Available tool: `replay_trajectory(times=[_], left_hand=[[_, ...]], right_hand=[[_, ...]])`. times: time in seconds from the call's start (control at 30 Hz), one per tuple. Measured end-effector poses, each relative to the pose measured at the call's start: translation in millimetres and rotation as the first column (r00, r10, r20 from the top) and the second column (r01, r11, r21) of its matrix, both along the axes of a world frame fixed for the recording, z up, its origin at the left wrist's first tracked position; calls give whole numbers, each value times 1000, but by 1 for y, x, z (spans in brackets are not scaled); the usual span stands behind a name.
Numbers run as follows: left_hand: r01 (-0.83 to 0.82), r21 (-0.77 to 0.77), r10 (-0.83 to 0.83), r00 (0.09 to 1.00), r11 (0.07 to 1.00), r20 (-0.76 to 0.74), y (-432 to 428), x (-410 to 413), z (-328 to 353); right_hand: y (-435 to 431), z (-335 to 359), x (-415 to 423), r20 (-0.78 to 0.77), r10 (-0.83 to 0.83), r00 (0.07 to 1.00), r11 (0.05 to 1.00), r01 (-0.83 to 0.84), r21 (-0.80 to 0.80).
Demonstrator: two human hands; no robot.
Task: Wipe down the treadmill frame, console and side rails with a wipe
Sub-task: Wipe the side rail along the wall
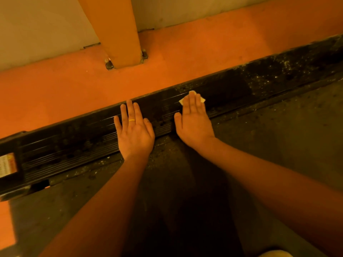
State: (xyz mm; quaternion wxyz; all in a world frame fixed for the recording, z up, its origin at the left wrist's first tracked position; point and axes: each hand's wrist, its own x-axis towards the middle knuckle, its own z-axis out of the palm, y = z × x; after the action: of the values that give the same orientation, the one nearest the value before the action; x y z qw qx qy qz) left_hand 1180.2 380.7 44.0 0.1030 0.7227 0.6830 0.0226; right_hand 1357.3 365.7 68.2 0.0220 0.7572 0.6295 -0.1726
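Wipe (202, 100): pale, lying on the black side rail (74, 143) at frame centre, edges showing beneath the right hand (194, 123), whose straight fingers are pressing it flat. Left hand (134, 133): resting on the rail just beside, fingers spread, grasping nothing. Orange post (115, 30): standing at upper centre.

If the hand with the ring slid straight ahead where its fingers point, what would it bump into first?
Probably the orange post bolted to the floor. The left hand lies flat on the side rail, fingers aimed at the post's base; depth is unclear.
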Motion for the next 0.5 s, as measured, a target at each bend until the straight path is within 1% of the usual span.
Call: replay_trajectory(times=[0.1,0.23,0.33,0.4,0.5], left_hand=[[3,-10,-3,1000,1000,-7,0,0,-1],[2,-7,-2,1000,1000,-6,0,0,0],[1,-14,-1,1000,1000,3,1,0,1],[3,-14,-3,1000,1000,7,1,0,1],[6,-3,-6,1000,1000,9,0,-1,0]], right_hand=[[9,-1,-24,-40,127,991,992,-127,8],[25,-1,-7,-54,202,978,979,-200,41],[27,-3,29,-30,127,991,990,-125,61],[28,-3,48,7,70,998,997,-70,39],[27,0,40,4,32,999,999,-32,29]])
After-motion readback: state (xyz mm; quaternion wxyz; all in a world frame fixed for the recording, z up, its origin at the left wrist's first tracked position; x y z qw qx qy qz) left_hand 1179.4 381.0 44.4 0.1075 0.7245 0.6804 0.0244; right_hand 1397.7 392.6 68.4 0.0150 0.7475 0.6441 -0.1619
